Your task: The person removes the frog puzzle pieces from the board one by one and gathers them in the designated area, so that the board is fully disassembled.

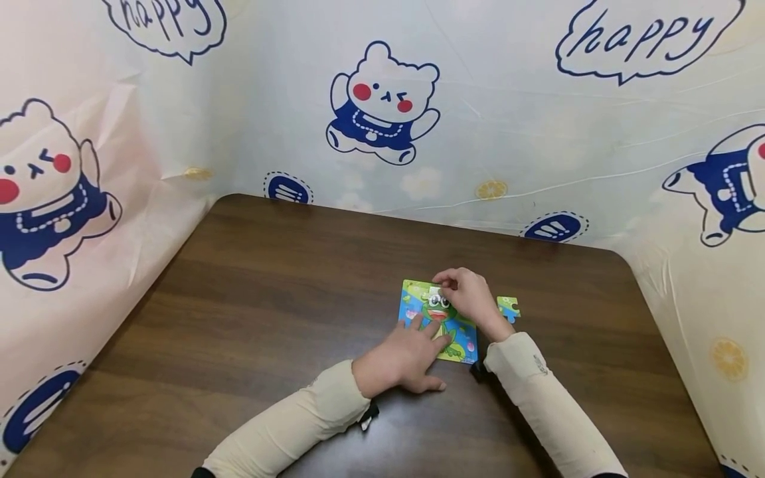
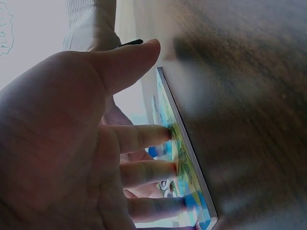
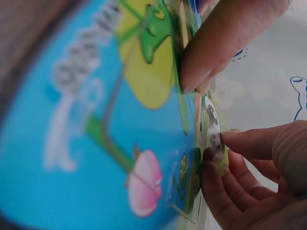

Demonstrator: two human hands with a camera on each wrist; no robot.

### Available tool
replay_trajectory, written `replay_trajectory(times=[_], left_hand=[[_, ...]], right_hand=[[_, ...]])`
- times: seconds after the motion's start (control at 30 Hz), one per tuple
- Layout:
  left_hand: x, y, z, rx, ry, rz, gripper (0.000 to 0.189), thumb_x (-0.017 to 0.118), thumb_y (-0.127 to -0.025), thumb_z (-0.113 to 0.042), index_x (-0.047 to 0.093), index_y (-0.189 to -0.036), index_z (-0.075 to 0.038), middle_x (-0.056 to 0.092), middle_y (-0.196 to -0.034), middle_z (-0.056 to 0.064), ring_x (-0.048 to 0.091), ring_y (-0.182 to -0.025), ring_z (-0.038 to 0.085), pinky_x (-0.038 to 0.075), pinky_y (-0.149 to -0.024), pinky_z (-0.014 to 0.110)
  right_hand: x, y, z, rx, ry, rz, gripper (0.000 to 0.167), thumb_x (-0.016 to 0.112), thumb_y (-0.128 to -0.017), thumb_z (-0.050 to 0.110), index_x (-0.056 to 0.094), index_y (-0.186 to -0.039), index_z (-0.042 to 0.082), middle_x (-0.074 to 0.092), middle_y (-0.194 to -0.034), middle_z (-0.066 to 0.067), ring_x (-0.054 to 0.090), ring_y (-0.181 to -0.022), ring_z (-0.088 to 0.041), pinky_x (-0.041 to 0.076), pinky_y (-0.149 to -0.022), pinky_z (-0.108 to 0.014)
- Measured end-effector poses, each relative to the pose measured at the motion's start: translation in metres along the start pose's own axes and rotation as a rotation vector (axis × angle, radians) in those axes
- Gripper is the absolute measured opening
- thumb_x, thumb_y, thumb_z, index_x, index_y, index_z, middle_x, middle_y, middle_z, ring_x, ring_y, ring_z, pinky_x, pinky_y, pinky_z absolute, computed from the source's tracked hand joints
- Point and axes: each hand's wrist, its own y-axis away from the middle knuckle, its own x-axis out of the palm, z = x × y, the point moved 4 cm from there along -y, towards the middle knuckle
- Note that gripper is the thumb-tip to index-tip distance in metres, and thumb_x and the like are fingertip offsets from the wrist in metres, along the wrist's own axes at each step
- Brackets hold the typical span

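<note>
A frog jigsaw puzzle (image 1: 468,348) with a blue and green picture lies flat on the table. My left hand (image 1: 405,358) rests over its lower left part, fingers spread and fairly straight. In the left wrist view, several fingertips (image 2: 165,134) touch the puzzle's surface. My right hand (image 1: 472,299) is at the puzzle's upper edge. Between its thumb and index finger it pinches a puzzle piece (image 3: 213,120) showing the frog's eyes, tilted up from the board. Just right of the right wrist lies a loose puzzle piece (image 1: 508,307), green and blue with knobs.
The brown wooden table (image 1: 269,285) has rounded far corners. Behind it and along both sides hangs a pale printed curtain (image 1: 257,99) with cartoon bears. Dark straps (image 1: 480,370) are near both wrists.
</note>
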Motion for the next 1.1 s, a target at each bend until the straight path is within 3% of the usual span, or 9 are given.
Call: replay_trajectory(times=[0.17, 0.33, 0.4, 0.53, 0.63, 0.73, 0.9, 1.1], left_hand=[[0.000, 0.000, 0.000, 0.001, 0.028, 0.007, 0.082, 0.064, -0.089, -0.066, 0.039, -0.157, -0.027, 0.029, -0.167, 0.005, 0.028, -0.154, 0.038, 0.036, -0.116, 0.059], [0.000, 0.000, 0.001, 0.002, 0.028, 0.002, 0.082, 0.065, -0.089, -0.065, 0.039, -0.157, -0.027, 0.031, -0.166, 0.005, 0.029, -0.153, 0.038, 0.037, -0.116, 0.059], [0.000, 0.000, 0.001, 0.005, 0.028, 0.001, 0.082, 0.065, -0.089, -0.065, 0.039, -0.157, -0.027, 0.031, -0.166, 0.005, 0.029, -0.153, 0.038, 0.037, -0.116, 0.058], [0.000, 0.000, 0.000, 0.008, 0.038, 0.005, 0.082, 0.066, -0.089, -0.064, 0.039, -0.157, -0.027, 0.031, -0.166, 0.005, 0.029, -0.153, 0.039, 0.036, -0.116, 0.058], [0.000, -0.001, 0.001, 0.006, 0.047, 0.006, 0.082, 0.066, -0.089, -0.064, 0.039, -0.157, -0.027, 0.031, -0.166, 0.005, 0.029, -0.153, 0.039, 0.036, -0.117, 0.059], [0.000, -0.001, 0.001, 0.003, 0.046, 0.002, 0.081, 0.066, -0.089, -0.064, 0.040, -0.157, -0.028, 0.031, -0.166, 0.005, 0.029, -0.153, 0.039, 0.036, -0.117, 0.059], [0.000, -0.001, 0.001, 0.001, 0.040, -0.001, 0.081, 0.066, -0.089, -0.064, 0.040, -0.157, -0.028, 0.031, -0.166, 0.005, 0.029, -0.153, 0.038, 0.036, -0.117, 0.059], [-0.001, 0.000, 0.000, -0.001, 0.039, -0.006, 0.081, 0.067, -0.089, -0.064, 0.041, -0.156, -0.028, 0.032, -0.166, 0.005, 0.029, -0.153, 0.038, 0.036, -0.117, 0.059]], right_hand=[[0.000, 0.005, -0.003, 0.004, -0.072, 0.053, 0.032, 0.067, -0.095, 0.004, 0.070, -0.125, 0.016, 0.070, -0.123, -0.008, 0.068, -0.100, -0.026, 0.057, -0.087, -0.045], [-0.002, 0.007, -0.010, 0.008, -0.205, 0.083, 0.033, 0.062, -0.097, 0.002, 0.069, -0.126, 0.014, 0.072, -0.122, -0.011, 0.068, -0.099, -0.024, 0.056, -0.082, -0.038], [-0.003, 0.006, -0.013, 0.042, -0.327, 0.093, 0.032, 0.061, -0.098, 0.003, 0.068, -0.128, 0.009, 0.071, -0.120, -0.012, 0.066, -0.097, -0.022, 0.055, -0.079, -0.033], [-0.008, 0.005, -0.018, 0.149, -0.682, 0.128, 0.037, 0.059, -0.101, 0.007, 0.058, -0.137, -0.001, 0.068, -0.114, -0.007, 0.064, -0.093, -0.013, 0.055, -0.077, -0.028], [-0.012, 0.005, -0.017, 0.232, -0.923, 0.156, 0.039, 0.058, -0.103, 0.010, 0.053, -0.140, 0.000, 0.066, -0.114, -0.002, 0.063, -0.092, -0.008, 0.057, -0.077, -0.025], [-0.016, 0.007, -0.015, 0.289, -1.112, 0.170, 0.029, 0.057, -0.104, 0.009, 0.059, -0.133, 0.008, 0.066, -0.116, -0.002, 0.065, -0.092, -0.007, 0.058, -0.077, -0.023], [-0.024, 0.010, -0.016, 0.327, -1.316, 0.179, 0.026, 0.056, -0.103, 0.004, 0.062, -0.126, 0.013, 0.067, -0.115, -0.001, 0.068, -0.094, -0.009, 0.059, -0.077, -0.023], [-0.031, 0.015, -0.025, 0.317, -1.393, 0.183, 0.033, 0.052, -0.102, -0.004, 0.060, -0.131, 0.011, 0.073, -0.115, 0.000, 0.071, -0.097, -0.010, 0.059, -0.080, -0.024]])
